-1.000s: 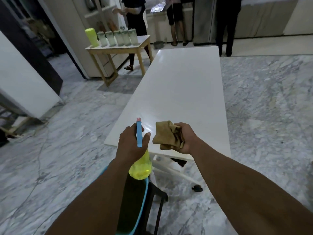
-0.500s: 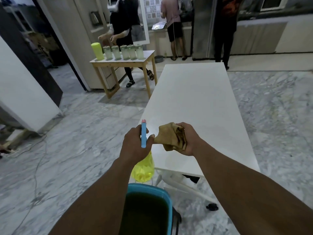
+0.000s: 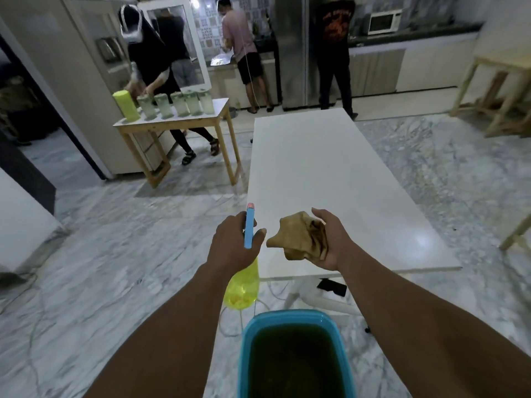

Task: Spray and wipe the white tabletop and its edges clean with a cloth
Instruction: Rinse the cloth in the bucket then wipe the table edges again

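Work seems barely starting: your left hand point(image 3: 230, 247) is gripping the spray bottle point(image 3: 243, 290) and your right hand point(image 3: 334, 239) is clutching the cloth point(image 3: 298, 239) at the near edge of the table point(image 3: 330, 168), spraying and wiping yet to come.

The room is dim, lit from above, and the one bright source is a small lamp point(image 3: 195, 2) glaring near the top edge. A pale sheen lies on the near right corner of the white tabletop point(image 3: 330, 173), and the marble floor point(image 3: 115, 254) shines faintly. The forearms point(image 3: 431, 326) look dark and underexposed. The whole picture is soft, and the far figures are smeared. Wide-angle bending tilts the wooden table point(image 3: 505, 81) at the right edge.
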`<state>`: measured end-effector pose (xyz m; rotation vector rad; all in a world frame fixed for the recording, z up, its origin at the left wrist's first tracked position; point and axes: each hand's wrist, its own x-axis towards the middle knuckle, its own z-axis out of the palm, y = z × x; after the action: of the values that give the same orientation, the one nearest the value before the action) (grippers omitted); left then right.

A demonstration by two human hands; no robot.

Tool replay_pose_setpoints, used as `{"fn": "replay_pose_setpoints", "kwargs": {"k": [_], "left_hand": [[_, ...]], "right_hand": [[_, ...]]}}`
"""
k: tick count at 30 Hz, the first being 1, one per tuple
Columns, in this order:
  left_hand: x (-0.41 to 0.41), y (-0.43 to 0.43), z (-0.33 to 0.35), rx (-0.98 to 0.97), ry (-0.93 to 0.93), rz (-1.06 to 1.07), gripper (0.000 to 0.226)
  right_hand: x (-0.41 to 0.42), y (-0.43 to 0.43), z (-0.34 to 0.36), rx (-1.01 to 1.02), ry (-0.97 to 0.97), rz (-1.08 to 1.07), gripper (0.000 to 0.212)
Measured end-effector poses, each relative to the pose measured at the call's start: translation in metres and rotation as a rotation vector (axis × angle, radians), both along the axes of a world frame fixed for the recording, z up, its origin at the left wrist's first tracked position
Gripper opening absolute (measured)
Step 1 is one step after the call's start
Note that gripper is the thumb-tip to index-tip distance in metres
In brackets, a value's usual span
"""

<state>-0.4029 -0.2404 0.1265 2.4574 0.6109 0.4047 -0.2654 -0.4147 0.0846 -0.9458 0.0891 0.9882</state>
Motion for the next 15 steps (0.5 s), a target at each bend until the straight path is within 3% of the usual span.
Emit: {"fn": "replay_pose_setpoints", "kwargs": {"k": [15], "left_hand": [[0.038, 0.077, -0.005, -0.077, -0.058, -0.166, 0.027]], "right_hand": [[0.011, 0.068, 0.007, -0.028, -0.041, -0.117, 0.057]]}}
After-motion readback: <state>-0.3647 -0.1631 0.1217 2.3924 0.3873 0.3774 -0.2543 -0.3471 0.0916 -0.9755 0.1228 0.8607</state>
